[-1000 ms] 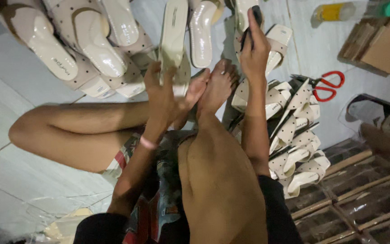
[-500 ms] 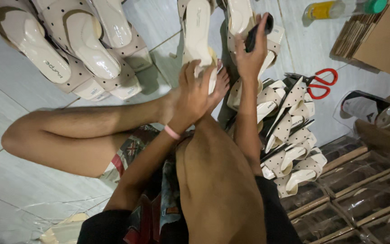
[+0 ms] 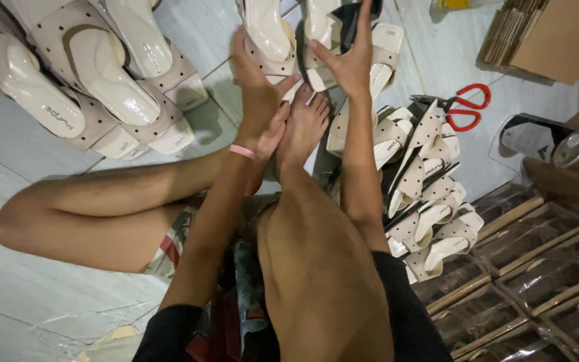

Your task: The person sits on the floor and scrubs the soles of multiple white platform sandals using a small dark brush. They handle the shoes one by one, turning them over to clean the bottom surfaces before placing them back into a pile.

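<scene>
Sandal [image 3: 267,33], cream, lay on the tiled floor [image 3: 28,167] beyond her feet, left hand [image 3: 257,84] clamped around it; right hand [image 3: 351,57] pinched a dark tool [image 3: 348,20]. A slip risked smearing the strap.

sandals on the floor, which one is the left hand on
The cream sandal at top centre, just above the toes: the left hand grips its heel end. The other sandals lie untouched to the left.

Pale tiled floor [image 3: 28,167], cream sandals [image 3: 108,87], red-handled scissors [image 3: 460,110], cardboard box [image 3: 544,40]
</scene>
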